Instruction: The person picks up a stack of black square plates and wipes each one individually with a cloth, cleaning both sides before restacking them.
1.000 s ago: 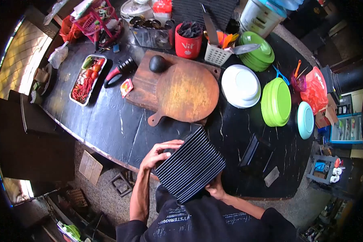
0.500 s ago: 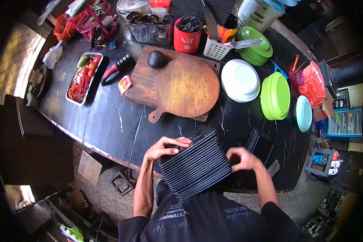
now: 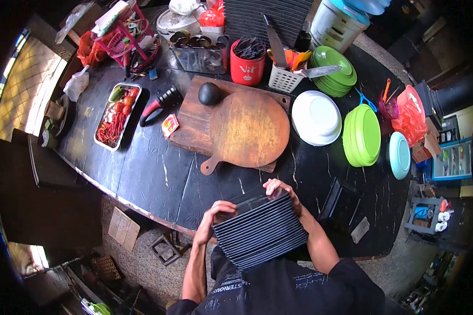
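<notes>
A stack of thin black rectangular trays (image 3: 260, 231), its layered edges facing me, rests against my front at the near table edge. My left hand (image 3: 214, 214) grips its far left corner, fingers curled over the edge. Over the far right edge bends my right hand (image 3: 281, 191), its fingers closed on the same stack. Part of each thumb and the stack's underside are hidden. Right of the stack, a black box-like piece (image 3: 341, 202) lies on the table, with a small grey flat piece (image 3: 360, 230) beside it.
Beyond the stack lie a round wooden board (image 3: 249, 131) on a rectangular one, a black ball (image 3: 209, 94), and a tray of chillies and tomatoes (image 3: 115, 118). White plates (image 3: 316, 118) and green plates (image 3: 362, 136) stand right. Knife blades (image 3: 323, 71) project from a white basket (image 3: 285, 79).
My right hand has moved from the stack's right side up to its far edge. My left hand stays at the far left corner. The view has tilted, so the table appears lower.
</notes>
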Demonstrator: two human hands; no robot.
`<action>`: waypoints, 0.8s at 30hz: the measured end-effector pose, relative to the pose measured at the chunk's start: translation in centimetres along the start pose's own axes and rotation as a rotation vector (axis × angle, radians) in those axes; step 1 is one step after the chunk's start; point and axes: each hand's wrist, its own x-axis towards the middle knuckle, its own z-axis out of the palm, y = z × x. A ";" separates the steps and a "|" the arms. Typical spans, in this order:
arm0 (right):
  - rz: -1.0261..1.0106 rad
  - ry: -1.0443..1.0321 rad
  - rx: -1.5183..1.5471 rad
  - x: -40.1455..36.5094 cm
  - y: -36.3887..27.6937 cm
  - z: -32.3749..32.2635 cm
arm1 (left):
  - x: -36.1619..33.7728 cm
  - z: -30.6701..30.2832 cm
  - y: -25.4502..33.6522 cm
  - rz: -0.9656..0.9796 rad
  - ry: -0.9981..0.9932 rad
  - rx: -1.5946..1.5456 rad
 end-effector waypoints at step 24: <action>0.358 0.527 0.519 -17.0 0.8 4.2 | -5.2 0.1 -2.7 0.079 -0.236 0.845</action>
